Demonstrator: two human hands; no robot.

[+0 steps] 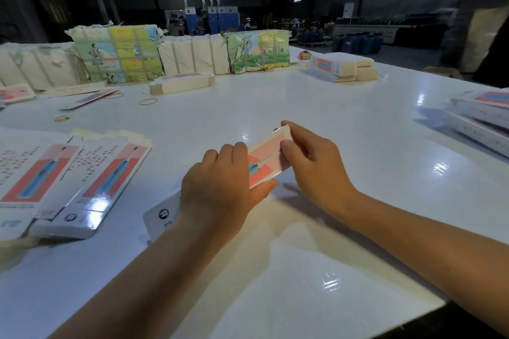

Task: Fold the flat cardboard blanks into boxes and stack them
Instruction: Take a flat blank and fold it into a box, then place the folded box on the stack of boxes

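A long white box blank (268, 158) with a pink panel and a blue toothbrush picture lies on the white table (303, 107), partly under my hands. My left hand (220, 187) covers its middle, fingers curled over the top and thumb at its near side. My right hand (311, 162) pinches the far end with fingers curled round it. The near end (162, 215) shows a round black logo. Flat blanks (91, 181) of the same print lie in a fanned pile at the left.
Folded boxes are stacked at the right edge (484, 115) and at the far right (344, 67). Strapped paper bundles (118, 53) line the back of the table, with another blank pile (181, 82) in front. Rubber bands (148, 102) lie at the left.
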